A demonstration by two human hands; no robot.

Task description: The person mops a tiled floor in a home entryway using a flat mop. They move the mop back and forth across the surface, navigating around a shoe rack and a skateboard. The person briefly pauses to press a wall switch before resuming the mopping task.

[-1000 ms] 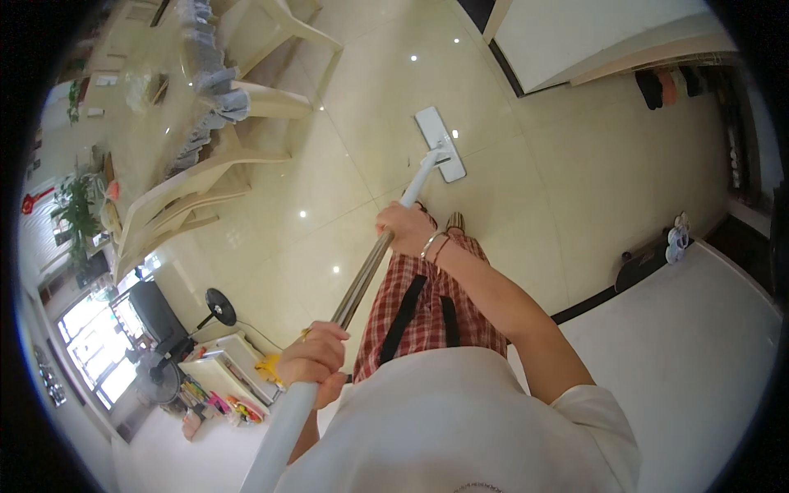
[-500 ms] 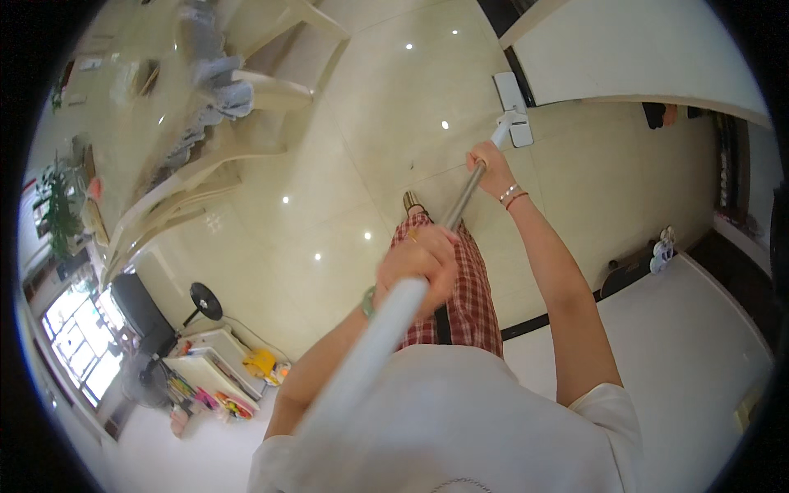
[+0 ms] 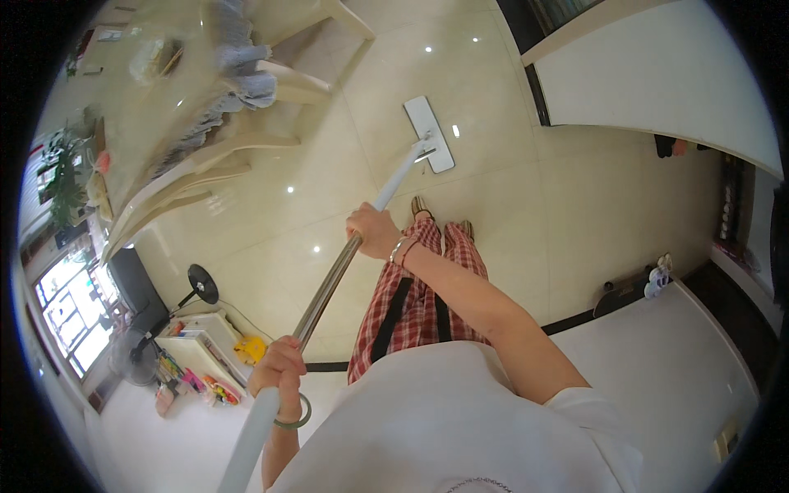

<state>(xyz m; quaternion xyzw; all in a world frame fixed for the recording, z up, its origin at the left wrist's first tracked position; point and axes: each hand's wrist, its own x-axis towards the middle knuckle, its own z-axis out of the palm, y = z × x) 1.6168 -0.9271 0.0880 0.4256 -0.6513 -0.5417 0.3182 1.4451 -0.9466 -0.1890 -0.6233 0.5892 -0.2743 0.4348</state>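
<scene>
One flat mop (image 3: pixel 374 205): white head on the glossy tile floor (image 3: pixel 509 214) (ahead of two feet). Two hands, apart, each clamped on its pole: right hand (image 3: pixel 374 232) midway, left hand (image 3: pixel 279 370) near the top.

Glossy cream tile floor (image 3: pixel 271 246), pale dining chairs (image 3: pixel 205 156) upper left, bright window (image 3: pixel 70 316) lower left.

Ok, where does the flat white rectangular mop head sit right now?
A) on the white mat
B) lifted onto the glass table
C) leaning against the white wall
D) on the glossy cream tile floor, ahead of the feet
D: the flat white rectangular mop head lies flat on the glossy cream tile floor, beyond the person's feet, both hands gripping the handle.
</scene>
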